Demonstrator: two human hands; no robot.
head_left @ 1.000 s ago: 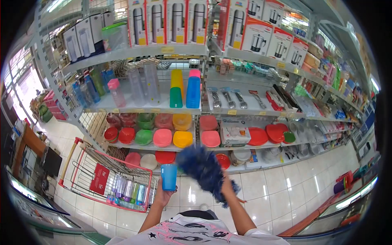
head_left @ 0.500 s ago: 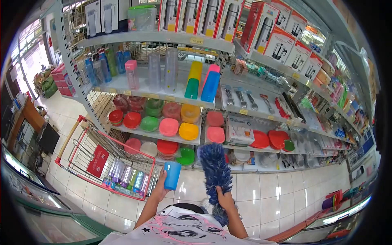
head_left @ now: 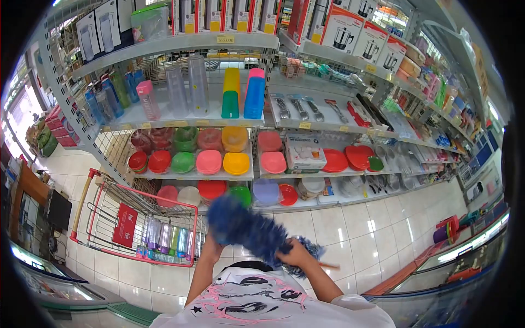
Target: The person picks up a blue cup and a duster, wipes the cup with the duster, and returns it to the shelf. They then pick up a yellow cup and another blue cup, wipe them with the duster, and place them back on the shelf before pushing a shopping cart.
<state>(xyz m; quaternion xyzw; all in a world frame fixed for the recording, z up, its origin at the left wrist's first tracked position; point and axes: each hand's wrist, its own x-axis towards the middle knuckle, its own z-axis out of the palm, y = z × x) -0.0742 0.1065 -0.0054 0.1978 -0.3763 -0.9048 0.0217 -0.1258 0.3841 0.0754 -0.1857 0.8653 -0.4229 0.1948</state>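
Note:
My right hand (head_left: 295,255) is wrapped round a fluffy dark blue feather duster (head_left: 249,232), slightly blurred by motion. The duster slants up to the left, and the tip of its light handle sticks out at the right. My left hand (head_left: 212,247) is raised beside the cart, its fingers mostly covered by the duster's head. The blue plastic cup it gripped in the earlier frame is hidden behind the duster. On the shelf in front stand a stack of blue cups (head_left: 254,98) with a pink one and a yellow and green stack (head_left: 231,93).
A shopping cart (head_left: 197,232) with several bottles stands at the left. Colourful bowls (head_left: 209,162) fill the lower shelves. Boxed kettles (head_left: 344,33) and flasks line the top. Tongs and other utensils (head_left: 298,107) lie on the middle shelf. Glass counters are behind me.
The duster has swung from upright to slanting left, over my left hand and the cup. My view has shifted, so the shelves sit further left and higher.

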